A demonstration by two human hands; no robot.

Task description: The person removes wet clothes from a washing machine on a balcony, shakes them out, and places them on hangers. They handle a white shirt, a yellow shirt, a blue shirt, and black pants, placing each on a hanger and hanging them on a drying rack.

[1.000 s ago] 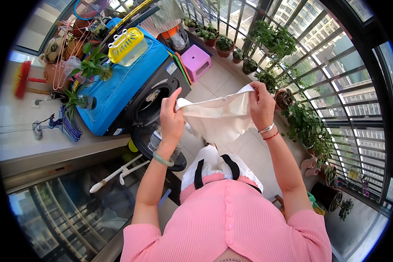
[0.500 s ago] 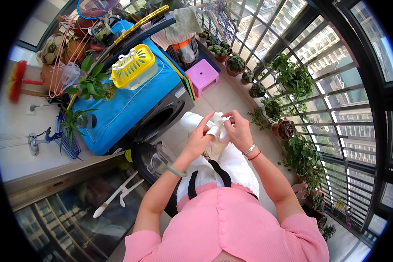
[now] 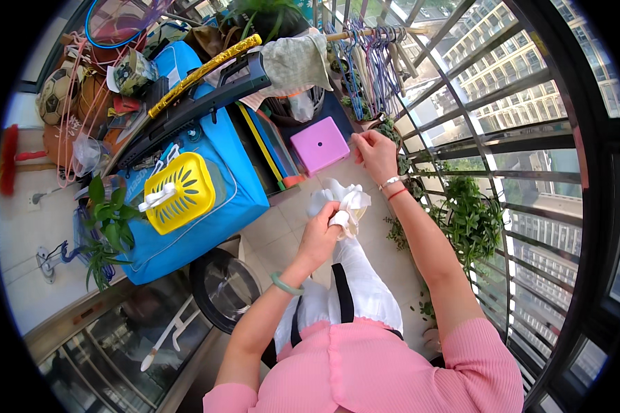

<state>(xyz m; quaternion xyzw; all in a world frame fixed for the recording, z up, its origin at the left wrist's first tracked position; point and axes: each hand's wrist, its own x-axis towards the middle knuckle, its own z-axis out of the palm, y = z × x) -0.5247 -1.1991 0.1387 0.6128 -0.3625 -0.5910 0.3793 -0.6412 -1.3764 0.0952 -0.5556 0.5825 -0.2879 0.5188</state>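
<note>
My left hand (image 3: pixel 320 234) is closed round a bunched white cloth (image 3: pixel 353 205), held above my lap and the tiled floor. The cloth's folds flare out past my fingers, and its exact kind cannot be made out. My right hand (image 3: pixel 377 158) is stretched forward and to the right, apart from the cloth. Its fingers are curled in, with nothing visible in them. Beyond it hang many-coloured clothes hangers (image 3: pixel 366 65) on a rod, not touched by the hand.
A pink stool (image 3: pixel 319 144) stands ahead. At left, a yellow basket (image 3: pixel 180 193) sits on a blue-covered washing machine (image 3: pixel 244 175) with its round door (image 3: pixel 224 282) swung out. Potted plants (image 3: pixel 472 213) line the barred window on the right. A grey towel (image 3: pixel 293 62) hangs at the back.
My right hand has let go of the white cloth and moved forward, up toward the hangers. My left hand keeps the cloth. The view has shifted, bringing the hangers further into sight.
</note>
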